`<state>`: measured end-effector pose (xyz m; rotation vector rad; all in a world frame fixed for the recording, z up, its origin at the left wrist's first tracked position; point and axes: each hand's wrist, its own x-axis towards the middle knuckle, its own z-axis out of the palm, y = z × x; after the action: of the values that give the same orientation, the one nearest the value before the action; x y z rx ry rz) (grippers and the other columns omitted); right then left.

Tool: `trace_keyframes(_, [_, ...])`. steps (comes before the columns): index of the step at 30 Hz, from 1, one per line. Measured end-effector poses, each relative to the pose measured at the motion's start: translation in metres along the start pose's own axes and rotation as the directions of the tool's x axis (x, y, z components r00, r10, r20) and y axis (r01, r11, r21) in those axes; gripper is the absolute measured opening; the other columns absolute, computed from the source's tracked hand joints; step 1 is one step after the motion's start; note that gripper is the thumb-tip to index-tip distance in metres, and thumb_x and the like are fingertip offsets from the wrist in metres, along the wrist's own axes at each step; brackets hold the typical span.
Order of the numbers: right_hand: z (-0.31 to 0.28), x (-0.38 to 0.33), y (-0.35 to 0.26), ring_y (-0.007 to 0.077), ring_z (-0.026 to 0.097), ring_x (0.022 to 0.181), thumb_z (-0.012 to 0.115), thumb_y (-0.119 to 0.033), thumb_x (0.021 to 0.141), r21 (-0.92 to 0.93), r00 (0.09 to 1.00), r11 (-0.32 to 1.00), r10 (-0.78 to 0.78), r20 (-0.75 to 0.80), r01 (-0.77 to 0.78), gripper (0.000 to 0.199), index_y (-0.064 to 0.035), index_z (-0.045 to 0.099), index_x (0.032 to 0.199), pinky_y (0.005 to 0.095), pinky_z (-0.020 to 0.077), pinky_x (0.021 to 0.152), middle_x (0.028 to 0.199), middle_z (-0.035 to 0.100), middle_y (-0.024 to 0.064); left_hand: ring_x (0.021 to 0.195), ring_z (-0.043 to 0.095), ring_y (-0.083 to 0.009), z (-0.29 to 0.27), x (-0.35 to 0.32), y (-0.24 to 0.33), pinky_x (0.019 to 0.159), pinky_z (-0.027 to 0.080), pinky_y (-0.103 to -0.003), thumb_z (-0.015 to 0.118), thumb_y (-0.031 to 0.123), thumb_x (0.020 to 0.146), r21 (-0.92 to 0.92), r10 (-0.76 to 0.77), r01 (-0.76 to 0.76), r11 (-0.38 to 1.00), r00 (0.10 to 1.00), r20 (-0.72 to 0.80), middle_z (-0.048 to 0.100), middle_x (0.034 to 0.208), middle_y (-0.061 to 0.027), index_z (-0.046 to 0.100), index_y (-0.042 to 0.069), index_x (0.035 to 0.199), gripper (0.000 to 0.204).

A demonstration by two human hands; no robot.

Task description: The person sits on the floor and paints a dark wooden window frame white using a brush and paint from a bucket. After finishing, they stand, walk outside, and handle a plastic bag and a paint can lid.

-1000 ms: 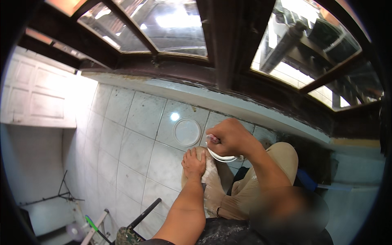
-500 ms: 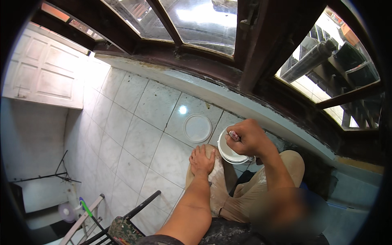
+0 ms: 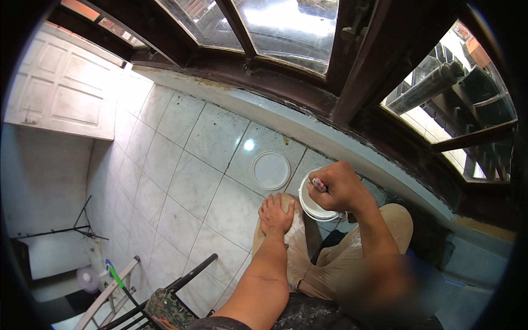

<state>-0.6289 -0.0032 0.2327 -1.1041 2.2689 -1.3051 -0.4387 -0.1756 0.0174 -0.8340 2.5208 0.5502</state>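
Observation:
My left hand [image 3: 276, 215] lies on my left knee, fingers stretched over the tan, white-smeared trouser leg [image 3: 296, 245]; it holds nothing. Above a white bucket [image 3: 312, 208], my right hand [image 3: 342, 188] is closed in a fist round an upright handle [image 3: 319, 185]. Only the handle's pinkish, paint-spotted top end shows; its lower part is hidden by the hand, so I cannot tell the tool's kind. The bucket stands on the floor just beyond my knees, pale inside, its right side covered by my right hand. Left of it, a round white lid [image 3: 270, 170] lies flat on the tiles.
A low ledge [image 3: 264, 107] runs beneath dark wooden window frames [image 3: 291, 91] beyond the bucket. At lower left are a folding ladder [image 3: 113, 291], a green-handled pole [image 3: 115, 273] and a black-framed seat [image 3: 168, 305]. A white panelled door [image 3: 66, 82] stands far left.
The view has shifted slightly, so the scene sits a little differently. Both hands keep their places, the left on the knee and the right fist above the bucket.

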Motion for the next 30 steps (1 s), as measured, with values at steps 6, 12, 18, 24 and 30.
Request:
trace_keyframes(6, [0.001,0.001,0.001,0.0417,0.048,0.055,0.071,-0.014,0.084,0.001,0.999,0.999,-0.034,-0.013,0.034,0.027,-0.0044,0.053,0.065,0.0479,0.0405,0.055,0.061,0.05,0.0186,0.164,0.036,-0.0367,0.001,0.001,0.001,0.134,0.024,-0.054,0.051,0.074,0.106,-0.015,-0.002,0.001,1.0,1.0,-0.013,0.043,0.178,-0.0161,0.053,0.016,0.169,0.086])
trace_keyframes(12, [-0.003,0.0,-0.008,0.036,0.041,0.051,0.072,-0.012,0.086,0.052,1.0,0.998,-0.018,-0.007,0.019,0.032,-0.0028,0.05,0.065,0.045,0.038,0.053,0.058,0.045,0.018,0.161,0.041,-0.041,0.009,-0.003,-0.004,0.131,0.028,-0.058,0.059,0.071,0.103,-0.05,0.023,-0.028,0.998,0.994,-0.104,0.05,0.172,-0.0224,0.057,0.011,0.165,0.086])
trace_keyframes(18, [0.01,-0.003,-0.015,0.0273,0.036,0.049,0.074,-0.009,0.087,0.071,1.0,0.997,0.004,-0.014,-0.003,0.038,-0.0019,0.044,0.064,0.0428,0.0356,0.051,0.056,0.039,0.0149,0.164,0.037,-0.0386,0.003,-0.005,-0.01,0.134,0.023,-0.057,0.055,0.075,0.103,-0.039,-0.016,0.015,0.999,1.0,-0.019,0.044,0.177,-0.0175,0.052,0.016,0.169,0.089])
trace_keyframes(24, [0.019,-0.001,-0.004,0.0418,0.053,0.055,0.074,-0.014,0.083,0.052,0.999,0.997,-0.049,-0.004,0.049,0.023,-0.005,0.059,0.068,0.0473,0.0447,0.055,0.062,0.054,0.0205,0.163,0.039,-0.038,-0.004,0.0,-0.015,0.134,0.026,-0.057,0.053,0.074,0.105,0.049,-0.008,0.009,0.999,1.0,-0.012,0.046,0.176,-0.0164,0.05,0.016,0.17,0.088])
trace_keyframes(30, [0.014,-0.015,0.035,0.0421,0.064,0.063,0.076,-0.016,0.075,0.041,0.983,0.985,-0.165,-0.083,0.169,0.011,-0.0072,0.07,0.076,0.0486,0.0509,0.061,0.067,0.064,0.0179,0.142,0.057,-0.0427,-0.015,-0.005,0.029,0.122,0.042,-0.056,0.063,0.061,0.104,-0.039,0.136,-0.135,0.99,0.991,0.017,0.064,0.15,-0.0237,0.065,0.01,0.153,0.071])
